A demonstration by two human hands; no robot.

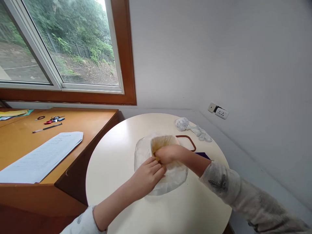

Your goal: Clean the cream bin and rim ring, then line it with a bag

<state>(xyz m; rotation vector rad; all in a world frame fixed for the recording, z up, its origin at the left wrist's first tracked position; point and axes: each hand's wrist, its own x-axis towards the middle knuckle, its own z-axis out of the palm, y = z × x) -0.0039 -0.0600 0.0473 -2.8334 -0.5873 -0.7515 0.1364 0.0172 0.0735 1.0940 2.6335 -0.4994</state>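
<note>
On a round table (107, 152), the left hand (148, 177) pinches the near rim of a bag (142, 151), likely light, slippery, easily torn and best held by that folded rim, its mouth just beyond those fingertips, where the right hand (169, 153) dips inside, grip impossible to tell, short of a brown frame (191, 142).

Hands (156, 165) in bag-lined bin (165, 140), round table (117, 148), window (73, 45)
</note>
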